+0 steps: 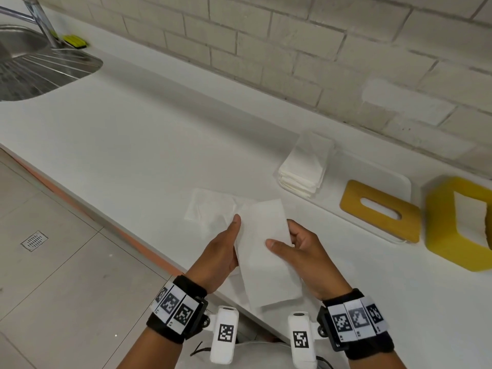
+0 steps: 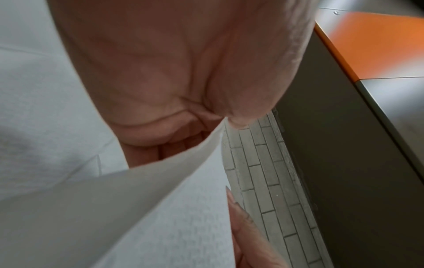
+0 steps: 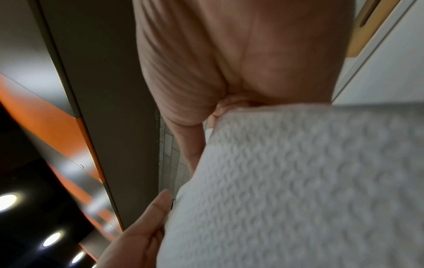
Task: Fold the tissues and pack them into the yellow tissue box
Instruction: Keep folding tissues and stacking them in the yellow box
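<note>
Both hands hold one folded white tissue [image 1: 265, 251] above the counter's front edge. My left hand [image 1: 226, 249] grips its left long side, thumb on top. My right hand [image 1: 295, 251] grips the right side, thumb lying across the top. Both wrist views show the tissue [image 2: 142, 214] [image 3: 298, 181] pinched against a palm. A flat unfolded tissue [image 1: 210, 209] lies on the counter just beyond. A stack of folded tissues [image 1: 306, 166] sits behind it to the right. The yellow tissue box [image 1: 458, 222] lies on its side at far right with white tissue inside. Its yellow slotted lid [image 1: 380, 211] lies flat beside it.
A white tray [image 1: 399, 179] lies under the lid and the stack. A steel sink [image 1: 40, 67] with a tap and a yellow sponge [image 1: 76, 41] is at far left. A white brick wall [image 1: 292, 49] backs the counter. Tiled floor with a drain [image 1: 34, 241] lies below left.
</note>
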`<state>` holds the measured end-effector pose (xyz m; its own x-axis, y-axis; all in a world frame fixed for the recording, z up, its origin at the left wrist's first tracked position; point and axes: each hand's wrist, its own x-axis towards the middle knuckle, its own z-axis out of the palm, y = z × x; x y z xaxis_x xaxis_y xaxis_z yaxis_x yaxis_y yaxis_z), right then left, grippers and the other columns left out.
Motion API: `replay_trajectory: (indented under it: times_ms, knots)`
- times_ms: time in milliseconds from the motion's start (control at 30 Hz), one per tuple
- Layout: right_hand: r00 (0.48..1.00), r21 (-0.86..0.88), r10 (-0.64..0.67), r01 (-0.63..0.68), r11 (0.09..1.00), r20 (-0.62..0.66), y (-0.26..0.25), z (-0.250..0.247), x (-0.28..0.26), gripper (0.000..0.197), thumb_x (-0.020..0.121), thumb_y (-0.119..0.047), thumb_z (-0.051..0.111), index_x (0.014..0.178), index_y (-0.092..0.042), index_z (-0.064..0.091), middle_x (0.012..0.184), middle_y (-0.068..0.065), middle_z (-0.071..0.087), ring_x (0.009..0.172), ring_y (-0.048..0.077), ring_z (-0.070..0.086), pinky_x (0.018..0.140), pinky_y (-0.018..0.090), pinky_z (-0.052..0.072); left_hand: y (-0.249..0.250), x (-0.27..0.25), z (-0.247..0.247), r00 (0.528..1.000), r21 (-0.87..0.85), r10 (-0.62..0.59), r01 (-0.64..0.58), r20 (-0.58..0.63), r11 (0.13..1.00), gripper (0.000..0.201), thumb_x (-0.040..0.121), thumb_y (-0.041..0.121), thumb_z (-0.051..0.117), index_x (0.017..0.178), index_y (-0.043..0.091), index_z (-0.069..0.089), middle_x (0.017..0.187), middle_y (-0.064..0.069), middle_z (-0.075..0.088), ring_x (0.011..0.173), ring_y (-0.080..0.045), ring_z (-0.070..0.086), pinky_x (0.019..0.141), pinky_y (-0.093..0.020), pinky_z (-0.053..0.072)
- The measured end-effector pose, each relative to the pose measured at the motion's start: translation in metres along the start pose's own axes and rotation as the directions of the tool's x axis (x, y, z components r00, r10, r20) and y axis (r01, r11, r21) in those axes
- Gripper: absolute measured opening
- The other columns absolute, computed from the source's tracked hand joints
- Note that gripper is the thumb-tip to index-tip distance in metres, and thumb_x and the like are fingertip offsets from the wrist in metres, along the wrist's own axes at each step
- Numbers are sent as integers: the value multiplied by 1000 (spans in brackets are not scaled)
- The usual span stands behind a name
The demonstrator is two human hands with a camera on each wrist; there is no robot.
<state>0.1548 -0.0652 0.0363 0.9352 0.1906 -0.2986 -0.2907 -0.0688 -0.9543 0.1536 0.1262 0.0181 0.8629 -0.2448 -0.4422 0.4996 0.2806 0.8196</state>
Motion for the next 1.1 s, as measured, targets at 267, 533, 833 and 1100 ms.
replay_trajectory:
  times_ms: [267,533,833,1100]
  knots:
    - [999,-51,10,-8,999,44,1,-1,-1,30,93,-11,72,122,-18,68,114,3,76,106,23,73,96,48,57,4,-7,5,1000,156,14,-16,16,988,55,106,54,20,117,30,68,113,6,78,109,-9,73,87,-21,56]
    - [999,-65,47,-48,997,-26,8,-10,13,20,95,-21,69,115,-26,70,100,5,76,85,17,71,75,33,56,-1,-8,-4,993,149,-10,27,-115,988,43,109,42,36,113,22,73,114,0,79,112,-16,72,109,-43,49]
    - [966,-501,140,-234,833,-217,26,-7,84,57,91,-37,70,140,-22,47,127,4,63,115,21,60,92,25,42,-15,-39,-45,873,-71,8,-49,-488,996,26,107,37,46,105,21,67,99,-4,79,100,-24,70,96,-47,53]
    - [943,-690,143,-319,650,-302,28,34,130,72,85,-30,72,145,-20,32,134,10,55,121,32,57,100,44,50,-28,-54,-57,817,-121,15,-104,-576,987,27,108,38,46,107,20,66,98,-1,79,98,-24,70,80,-41,54]
